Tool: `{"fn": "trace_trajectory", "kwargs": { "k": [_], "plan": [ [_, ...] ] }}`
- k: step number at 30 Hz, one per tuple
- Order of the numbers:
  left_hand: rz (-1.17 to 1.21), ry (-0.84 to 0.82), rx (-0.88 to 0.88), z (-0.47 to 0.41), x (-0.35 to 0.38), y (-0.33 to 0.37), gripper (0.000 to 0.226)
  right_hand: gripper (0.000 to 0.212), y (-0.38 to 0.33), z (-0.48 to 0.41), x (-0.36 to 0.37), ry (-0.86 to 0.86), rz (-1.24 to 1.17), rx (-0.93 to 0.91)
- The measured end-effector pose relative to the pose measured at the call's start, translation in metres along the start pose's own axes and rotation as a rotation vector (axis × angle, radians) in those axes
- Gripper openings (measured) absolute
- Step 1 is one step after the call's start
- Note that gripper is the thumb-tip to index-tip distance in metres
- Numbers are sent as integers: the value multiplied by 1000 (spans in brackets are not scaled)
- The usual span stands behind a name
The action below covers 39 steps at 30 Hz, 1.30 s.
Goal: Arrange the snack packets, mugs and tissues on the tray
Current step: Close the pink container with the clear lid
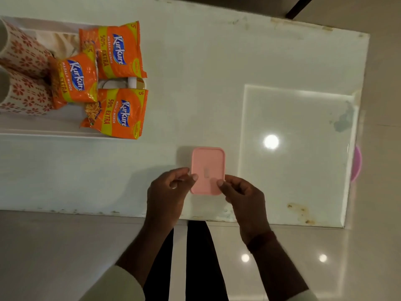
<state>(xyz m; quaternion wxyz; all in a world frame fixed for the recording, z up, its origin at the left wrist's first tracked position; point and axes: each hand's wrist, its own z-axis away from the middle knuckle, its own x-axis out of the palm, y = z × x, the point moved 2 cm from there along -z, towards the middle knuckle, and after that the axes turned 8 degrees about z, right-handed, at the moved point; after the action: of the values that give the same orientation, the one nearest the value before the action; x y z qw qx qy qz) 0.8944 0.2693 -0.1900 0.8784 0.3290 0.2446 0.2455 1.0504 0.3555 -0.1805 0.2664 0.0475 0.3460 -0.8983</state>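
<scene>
The pink box (207, 170) lies flat on the worktop (217, 83), near its front edge, with its long side pointing away from the person. It sits right between the two hands. The left hand (168, 192) touches its left side and the right hand (243, 194) touches its right side, thumbs on the lid, other fingers curled. Both hands are equally near. The tray (43, 133), with snack packets (117, 48) and mugs (23, 55), sits far off to the left, so the box probably goes that way.
</scene>
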Motion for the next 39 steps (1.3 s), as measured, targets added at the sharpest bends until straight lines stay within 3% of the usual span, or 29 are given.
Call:
{"fn": "trace_trajectory", "kwargs": {
  "k": [8,17,28,39],
  "plan": [
    [9,-66,-80,11,4,-19,5,6,21,5,3,121,-12,14],
    [-88,41,41,15,-2,12,18,5,-7,11,11,108,-102,44],
    [-172,250,274,-37,-59,66,20,9,-75,-14,88,112,-190,33],
    [-389,253,427,-68,-60,65,25,17,-79,-40,112,218,-87,21]
  ]
}}
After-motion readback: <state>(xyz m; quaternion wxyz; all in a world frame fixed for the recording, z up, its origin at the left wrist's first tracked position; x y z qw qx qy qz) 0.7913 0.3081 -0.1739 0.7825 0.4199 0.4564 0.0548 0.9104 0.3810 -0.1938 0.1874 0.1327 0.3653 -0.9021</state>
